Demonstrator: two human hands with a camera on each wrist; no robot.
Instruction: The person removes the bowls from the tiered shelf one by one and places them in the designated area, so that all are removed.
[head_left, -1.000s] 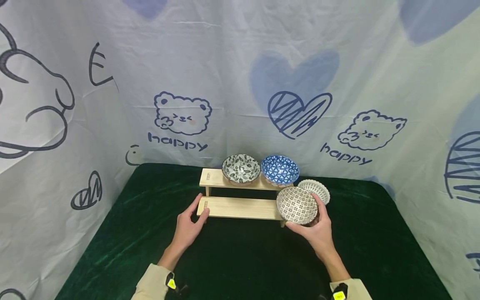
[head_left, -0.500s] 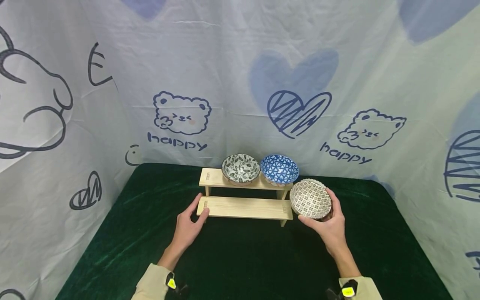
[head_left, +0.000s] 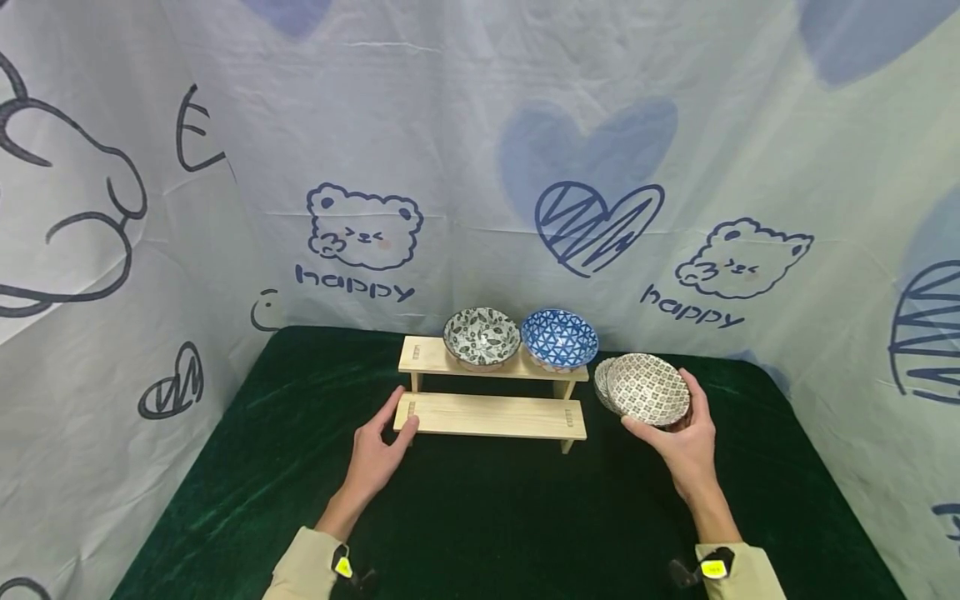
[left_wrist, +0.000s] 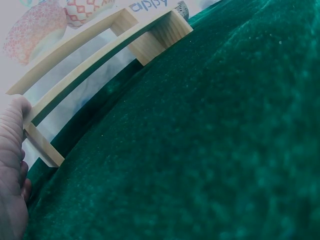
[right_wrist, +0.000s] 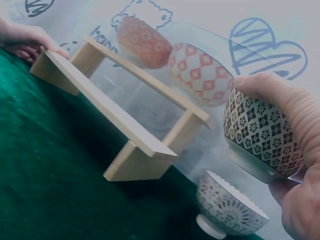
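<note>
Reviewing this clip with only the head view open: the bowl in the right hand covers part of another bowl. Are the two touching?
Observer: No, the right wrist view shows a gap: the right hand has the held bowl above and apart from the lower bowl.

Operator: Understood. I only see the blue inside of the right-hand bowl on the upper shelf. What is on its outside?

Observer: The right wrist view shows the outside of that blue bowl as white with red diamond shapes.
</note>
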